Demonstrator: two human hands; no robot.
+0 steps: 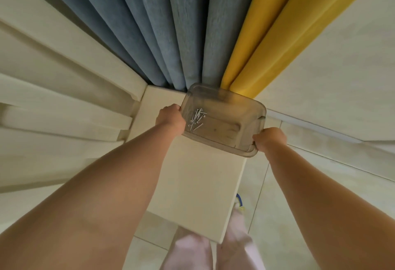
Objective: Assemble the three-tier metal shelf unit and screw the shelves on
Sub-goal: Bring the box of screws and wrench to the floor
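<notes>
One clear plastic tray (226, 120), smoke-tinted, shallow, round-cornered, was held over the far end of a cream tabletop (198, 184).

Holders: the left hand (170, 119) gripped the tray's left rim, fingers curled over the edge; the right hand (269, 138) gripped the near right corner in the same way. Both arms were stretched well forward. Whether the tray's base rested on the tabletop or hung just above it could not be told.

Contents: a small loose heap of silver screws (197, 118), lying in the tray's left part, close to the left hand. The count was too fine to read.

Surroundings: blue-grey curtains (149, 24) and yellow curtains (269, 34) hung behind the tabletop; pale tiled floor (299, 184) lay to the right; legs in light trousers stood at the lower edge.

Shelf unit: no shelves, posts or frame parts were in view, nor any screwdriver.

Progress, as judged: the job appeared barely begun or between steps. Fasteners alone were in hand. Nothing visible showed a tier joined, so all the fitting and screwing of three shelves seemingly remained.
</notes>
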